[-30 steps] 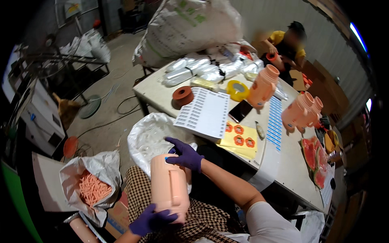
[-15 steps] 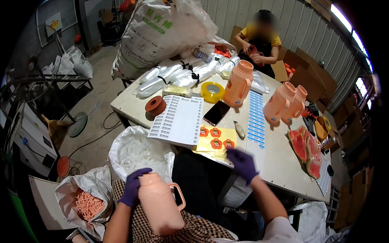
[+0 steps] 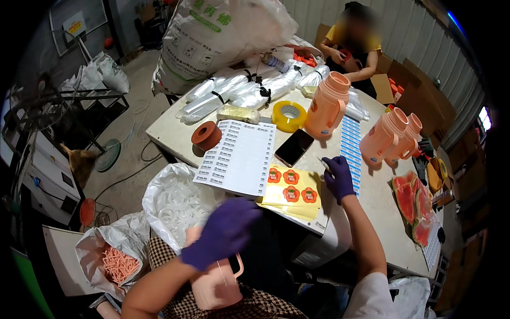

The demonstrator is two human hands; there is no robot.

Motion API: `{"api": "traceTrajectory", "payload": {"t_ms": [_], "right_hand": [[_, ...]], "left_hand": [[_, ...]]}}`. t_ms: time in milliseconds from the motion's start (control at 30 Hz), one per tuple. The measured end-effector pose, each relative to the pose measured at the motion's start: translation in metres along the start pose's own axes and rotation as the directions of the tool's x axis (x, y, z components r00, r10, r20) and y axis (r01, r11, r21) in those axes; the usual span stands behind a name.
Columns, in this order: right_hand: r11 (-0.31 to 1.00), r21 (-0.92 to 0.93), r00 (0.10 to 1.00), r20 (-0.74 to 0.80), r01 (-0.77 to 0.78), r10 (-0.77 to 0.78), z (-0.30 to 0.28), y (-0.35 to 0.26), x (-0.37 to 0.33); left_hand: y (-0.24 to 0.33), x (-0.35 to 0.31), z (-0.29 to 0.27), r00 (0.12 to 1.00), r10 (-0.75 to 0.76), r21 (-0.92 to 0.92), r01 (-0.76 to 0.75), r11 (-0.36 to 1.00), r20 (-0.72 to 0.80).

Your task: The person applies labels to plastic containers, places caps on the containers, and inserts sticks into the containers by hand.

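Flask [image 3: 217, 290], peach-coloured, tilts left of and nearer than the yellow sticker sheet [image 3: 307, 182]; blurred left hand [image 3: 224, 235] overlaps it, grip unreadable; right hand [image 3: 340, 179], right of that sheet, pinches a small pale object [image 3: 324, 164].

Here's the pale desk [image 3: 385, 228], and it's busy! Clear bags [image 3: 210, 101] pile along the far left, then a brown roll [image 3: 206, 136] beside the white label sheets [image 3: 241, 151], which run to the near edge. Yellow tape [image 3: 289, 116] sits just behind a dark phone [image 3: 294, 147]; yellow sticker sheets [image 3: 273, 204] lie in front. One peach flask [image 3: 323, 109] stands by a blue label strip [image 3: 351, 151], two more flasks [image 3: 378, 137] beyond it, with red, slice-shaped pieces [image 3: 406, 202] at right!
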State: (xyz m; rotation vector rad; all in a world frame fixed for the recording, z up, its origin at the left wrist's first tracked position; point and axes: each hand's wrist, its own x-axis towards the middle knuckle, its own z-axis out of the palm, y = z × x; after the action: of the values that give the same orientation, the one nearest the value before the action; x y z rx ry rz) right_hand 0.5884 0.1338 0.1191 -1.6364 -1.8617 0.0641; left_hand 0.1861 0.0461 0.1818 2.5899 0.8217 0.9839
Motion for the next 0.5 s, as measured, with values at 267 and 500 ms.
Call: {"api": "traceTrajectory", "payload": {"t_ms": [267,500], "right_hand": [[0.991,-0.023,0.966,0.223,0.135,-0.127,0.001,-0.061,-0.048],[0.967,-0.178,0.959,0.253,0.18,-0.132,0.024,-0.055,-0.043]], "left_hand": [[-0.004,0.058,0.16,0.926,-0.153,0.172,0.097,0.98,0.345],[-0.009,0.047,0.176,0.989,-0.028,0.134,0.008,0.991,0.145]]}}
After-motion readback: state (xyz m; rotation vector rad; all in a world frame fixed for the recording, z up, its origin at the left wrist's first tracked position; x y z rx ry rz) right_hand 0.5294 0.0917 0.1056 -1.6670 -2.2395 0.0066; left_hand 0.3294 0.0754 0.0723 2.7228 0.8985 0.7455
